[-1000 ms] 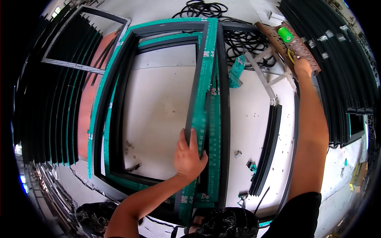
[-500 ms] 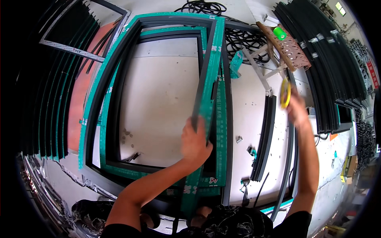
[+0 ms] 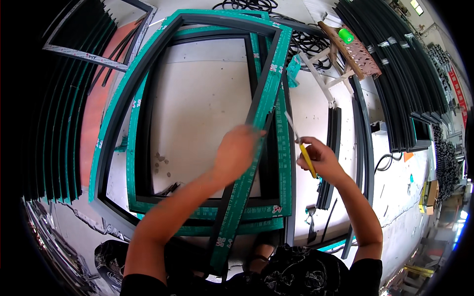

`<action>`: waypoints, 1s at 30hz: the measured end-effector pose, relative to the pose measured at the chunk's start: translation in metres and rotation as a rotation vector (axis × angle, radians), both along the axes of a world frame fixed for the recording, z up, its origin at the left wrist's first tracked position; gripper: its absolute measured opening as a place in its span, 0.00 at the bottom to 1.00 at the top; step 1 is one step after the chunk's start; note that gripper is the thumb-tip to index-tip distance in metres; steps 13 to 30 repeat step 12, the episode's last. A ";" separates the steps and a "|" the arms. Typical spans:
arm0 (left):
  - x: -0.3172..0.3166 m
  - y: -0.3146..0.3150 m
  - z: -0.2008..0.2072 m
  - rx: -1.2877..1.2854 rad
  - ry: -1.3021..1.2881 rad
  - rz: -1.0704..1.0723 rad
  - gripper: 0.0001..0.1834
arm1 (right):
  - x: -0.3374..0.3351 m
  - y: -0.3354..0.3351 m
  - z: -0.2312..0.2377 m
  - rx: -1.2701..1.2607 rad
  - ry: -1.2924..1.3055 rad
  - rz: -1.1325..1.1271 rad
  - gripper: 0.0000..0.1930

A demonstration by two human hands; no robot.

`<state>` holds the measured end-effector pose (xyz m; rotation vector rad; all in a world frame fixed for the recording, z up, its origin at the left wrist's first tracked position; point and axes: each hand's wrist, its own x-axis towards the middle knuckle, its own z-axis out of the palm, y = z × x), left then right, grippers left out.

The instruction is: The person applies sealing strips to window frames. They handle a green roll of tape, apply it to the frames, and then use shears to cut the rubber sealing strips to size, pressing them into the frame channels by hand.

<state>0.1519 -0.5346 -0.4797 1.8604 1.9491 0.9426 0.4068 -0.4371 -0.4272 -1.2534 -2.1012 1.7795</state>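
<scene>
Several rectangular window or door frames, dark grey with green printed film, lie stacked before me. The top frame [image 3: 269, 91] sits askew over a lower frame [image 3: 284, 163]. My left hand [image 3: 238, 154] is over the top frame's right bar, its fingers smeared by motion. A thin black strip [image 3: 269, 118] shows along the bar beside its fingertips; whether I grip it is hidden. Just right of the frames, my right hand [image 3: 321, 159] is closed around yellow-handled scissors [image 3: 307, 159], whose thin metal blades point up and left toward the bar.
Black coiled cord [image 3: 308, 47] lies behind the frames. A wooden stool [image 3: 358, 59] bears a bright green spool [image 3: 345, 35]. Dark profiles [image 3: 410, 89] are stacked at right, and more green-edged ones [image 3: 54, 123] at left. Short dark bars [image 3: 330, 163] rest on the pale floor.
My right hand has brought the scissors from the far right inward and down, close to the frames. My left hand has moved up along the bar. The top frame's far right corner appears farther right.
</scene>
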 end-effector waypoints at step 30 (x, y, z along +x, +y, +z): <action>-0.023 0.057 -0.011 0.008 0.317 -0.551 0.06 | 0.009 -0.057 -0.028 0.329 -0.225 0.138 0.32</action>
